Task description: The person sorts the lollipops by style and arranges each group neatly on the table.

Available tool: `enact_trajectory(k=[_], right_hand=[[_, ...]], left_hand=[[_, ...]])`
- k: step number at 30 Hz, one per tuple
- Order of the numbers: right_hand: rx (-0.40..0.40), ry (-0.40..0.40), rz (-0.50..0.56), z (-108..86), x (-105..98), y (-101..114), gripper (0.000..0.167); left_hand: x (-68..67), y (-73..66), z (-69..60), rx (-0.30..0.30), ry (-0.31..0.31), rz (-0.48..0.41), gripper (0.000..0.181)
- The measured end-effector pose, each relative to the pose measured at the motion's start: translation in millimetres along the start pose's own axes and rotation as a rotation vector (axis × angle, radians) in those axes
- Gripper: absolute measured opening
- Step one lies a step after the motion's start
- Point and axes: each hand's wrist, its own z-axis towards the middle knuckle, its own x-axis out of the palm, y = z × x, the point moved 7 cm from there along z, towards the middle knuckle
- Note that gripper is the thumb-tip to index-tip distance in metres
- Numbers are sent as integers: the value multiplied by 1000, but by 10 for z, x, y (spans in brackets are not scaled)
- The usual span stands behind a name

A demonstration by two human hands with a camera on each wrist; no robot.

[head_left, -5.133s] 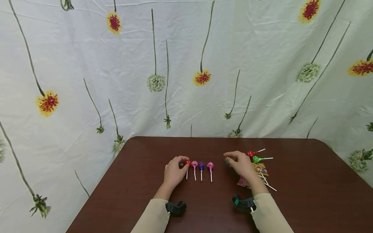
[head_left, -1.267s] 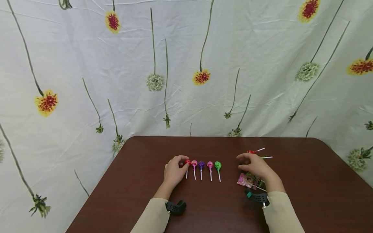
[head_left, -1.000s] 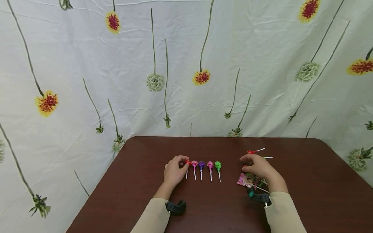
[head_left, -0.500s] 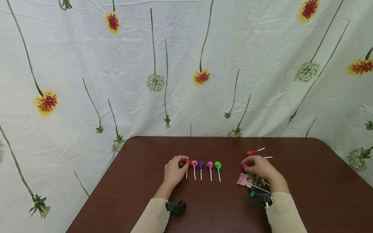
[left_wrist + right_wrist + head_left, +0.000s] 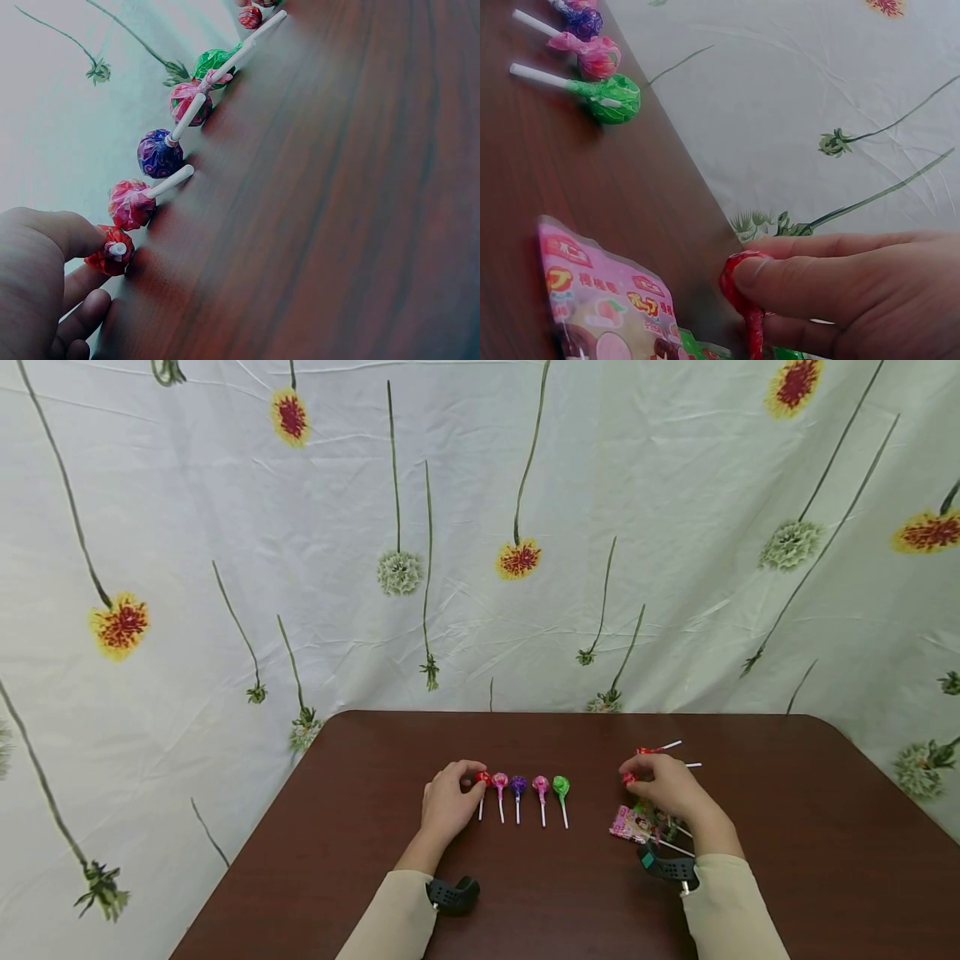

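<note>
From the head view, here's the left hand [image 5: 447, 802] at the near-left of the row, thumb and finger pinching the first red lollipop [image 5: 483, 778], which lies on the brown table [image 5: 375, 877] as the row's left end. Running rightward from it, we have the first pink lollipop [image 5: 500, 782], the purple lollipop [image 5: 518, 785], the second pink lollipop [image 5: 541, 785] and the green lollipop [image 5: 561, 786], heads away from the person, white sticks pointing back. Over on the right, well apart from that row, the right hand [image 5: 667, 787] pinches the second red lollipop [image 5: 628, 778]. Just beyond those knuckles lies the third red lollipop [image 5: 647, 751], and near the wrist there's a pink packet [image 5: 628, 824] with white sticks beside it. Dark wristbands [image 5: 452, 896] on both arms, flower-print cloth [image 5: 675, 485] behind the table. To the left wrist view: fingertips close around the first red lollipop's wrapper, its stick end facing the camera, the first pink lollipop just beside it. And the right wrist view: thumb on top, fingers behind, firmly gripping the second red lollipop, its twisted red wrapper hanging below the thumb, the pink packet near it, the green lollipop farther up the table.
</note>
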Motion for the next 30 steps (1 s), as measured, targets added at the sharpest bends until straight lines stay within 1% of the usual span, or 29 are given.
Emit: enact_trajectory(k=[2,7,12,15,22,25,30], right_hand=[[-14,-27,-10,10,-14,13,23],[-64,-104,-22,39,-60,62,23],[-72,-158,4,40,-103,122,24],[-68,-172,28,43,-114,157,25],[-78,-214,44,60,-134,232,27],[-84,-230,78,68,-136,259,27],[-89,-218,132,84,-99,307,28]], left_hand=[[-1,-1,-1,5,0,0,21],[6,8,1,-5,2,-3,21],[15,15,7,-9,4,2,21],[18,20,8,-9,5,1,21],[14,17,5,-8,7,-7,21],[16,17,10,-8,6,-5,21],[16,19,17,-5,3,-1,20]])
